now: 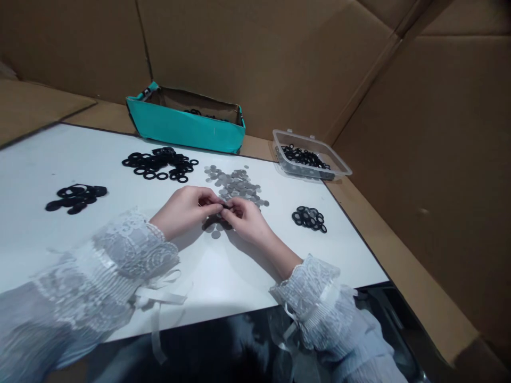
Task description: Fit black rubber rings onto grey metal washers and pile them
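Observation:
My left hand (186, 211) and my right hand (252, 222) meet over the middle of the white board. Between their closed fingertips they pinch one small black ring (225, 206), mostly hidden by the fingers. Directly behind and under the hands spreads a loose pile of small grey discs (239, 185), with a few lying nearer to me. Beyond my left hand lies a heap of flat black rings (149, 175). Off to the right of my right hand is a cluster of black rings with grey centres (309, 218).
A smaller pile of black rings and discs (75, 199) lies at the left. A teal box (187, 127) with black rings inside stands at the back. Right of it, a clear plastic container (341, 167) holds small dark rings. Cardboard walls (255, 64) surround the white board (223, 282).

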`<act>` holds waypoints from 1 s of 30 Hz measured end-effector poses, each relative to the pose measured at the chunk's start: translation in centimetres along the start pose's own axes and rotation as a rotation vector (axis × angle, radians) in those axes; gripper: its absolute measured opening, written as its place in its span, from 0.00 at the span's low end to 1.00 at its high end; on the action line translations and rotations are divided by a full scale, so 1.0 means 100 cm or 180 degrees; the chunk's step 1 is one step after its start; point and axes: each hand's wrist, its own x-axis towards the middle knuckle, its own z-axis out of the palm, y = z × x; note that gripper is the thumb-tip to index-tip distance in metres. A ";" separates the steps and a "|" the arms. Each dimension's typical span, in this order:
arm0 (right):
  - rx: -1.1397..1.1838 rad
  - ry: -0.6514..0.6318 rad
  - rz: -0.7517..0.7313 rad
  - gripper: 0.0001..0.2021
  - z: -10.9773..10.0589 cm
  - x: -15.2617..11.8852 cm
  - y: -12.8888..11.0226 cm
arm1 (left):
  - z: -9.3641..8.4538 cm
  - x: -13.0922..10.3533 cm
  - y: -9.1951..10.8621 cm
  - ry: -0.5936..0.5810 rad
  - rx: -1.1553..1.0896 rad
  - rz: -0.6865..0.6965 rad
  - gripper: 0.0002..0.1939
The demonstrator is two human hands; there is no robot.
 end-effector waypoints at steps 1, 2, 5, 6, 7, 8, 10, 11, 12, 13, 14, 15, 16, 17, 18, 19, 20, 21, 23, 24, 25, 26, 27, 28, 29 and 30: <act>0.0226 -0.0042 0.0096 0.06 -0.001 0.000 0.000 | -0.001 0.000 0.001 -0.0031 -0.0085 -0.0071 0.10; 0.0421 -0.0054 0.0166 0.06 -0.002 0.000 0.000 | -0.001 0.000 0.002 -0.0058 -0.0196 -0.0143 0.09; 0.0688 0.0096 0.0151 0.06 -0.003 -0.002 -0.002 | -0.001 -0.003 0.006 -0.0123 -0.0507 -0.0292 0.09; 0.0724 0.0187 0.0124 0.06 -0.002 -0.002 -0.002 | 0.000 -0.003 0.006 -0.0140 -0.0550 -0.0309 0.09; 0.0767 0.0276 0.0126 0.06 -0.001 -0.002 -0.002 | 0.002 -0.004 0.006 -0.0150 -0.0560 -0.0306 0.09; 0.0821 0.0355 0.0159 0.06 0.001 -0.003 -0.002 | 0.003 -0.005 0.006 -0.0146 -0.0535 -0.0284 0.09; 0.0958 0.0477 0.0271 0.07 0.004 -0.002 -0.003 | 0.007 -0.006 0.005 -0.0063 -0.0370 -0.0170 0.10; 0.1025 0.0504 0.0319 0.07 0.006 -0.002 -0.003 | 0.008 -0.007 0.004 0.0024 -0.0220 -0.0091 0.11; 0.1081 0.0500 0.0356 0.08 0.007 -0.002 -0.003 | 0.009 -0.007 0.003 0.0111 -0.0032 -0.0006 0.12; 0.1121 0.0472 0.0379 0.09 0.007 -0.001 -0.004 | 0.010 -0.007 0.003 0.0191 0.0162 0.0077 0.12; 0.1143 0.0422 0.0389 0.09 0.006 -0.001 -0.005 | 0.010 -0.007 0.002 0.0227 0.0323 0.0146 0.13; 0.1147 0.0359 0.0394 0.10 0.005 -0.001 -0.007 | 0.009 -0.007 0.003 0.0217 0.0426 0.0199 0.13; 0.1138 0.0295 0.0393 0.10 0.003 -0.001 -0.008 | 0.009 -0.007 0.003 0.0176 0.0475 0.0241 0.13; 0.1121 0.0238 0.0381 0.11 0.001 -0.001 -0.009 | 0.008 -0.007 0.003 0.0145 0.0489 0.0278 0.13; 0.1101 0.0182 0.0363 0.11 -0.001 -0.001 -0.010 | 0.007 -0.007 0.003 0.0156 0.0493 0.0310 0.13; 0.1084 0.0130 0.0342 0.11 -0.003 -0.001 -0.011 | 0.007 -0.007 0.004 0.0199 0.0505 0.0332 0.12; 0.1081 0.0084 0.0326 0.11 -0.003 -0.002 -0.011 | 0.006 -0.006 0.004 0.0266 0.0527 0.0347 0.12; 0.1096 0.0052 0.0315 0.11 -0.003 -0.002 -0.011 | 0.007 -0.006 0.004 0.0345 0.0548 0.0352 0.11; 0.1182 0.0019 0.0333 0.10 0.001 -0.003 -0.009 | 0.009 -0.007 0.002 0.0445 0.0550 0.0315 0.10; 0.1253 0.0025 0.0362 0.10 0.003 -0.003 -0.008 | 0.012 -0.007 0.002 0.0478 0.0537 0.0280 0.10; 0.1337 0.0045 0.0399 0.10 0.006 -0.004 -0.007 | 0.014 -0.008 0.001 0.0533 0.0528 0.0246 0.09; 0.1421 0.0069 0.0442 0.10 0.009 -0.004 -0.006 | 0.017 -0.008 0.000 0.0610 0.0530 0.0216 0.09; 0.1500 0.0090 0.0482 0.10 0.011 -0.004 -0.006 | 0.021 -0.009 -0.001 0.0697 0.0538 0.0197 0.09; 0.1562 0.0118 0.0509 0.10 0.013 -0.004 -0.005 | 0.023 -0.010 -0.002 0.0778 0.0543 0.0192 0.09; 0.1596 0.0153 0.0523 0.10 0.014 -0.003 -0.005 | 0.025 -0.010 -0.002 0.0827 0.0541 0.0199 0.09; 0.1594 0.0199 0.0525 0.10 0.014 -0.003 -0.006 | 0.026 -0.011 -0.002 0.0824 0.0533 0.0209 0.09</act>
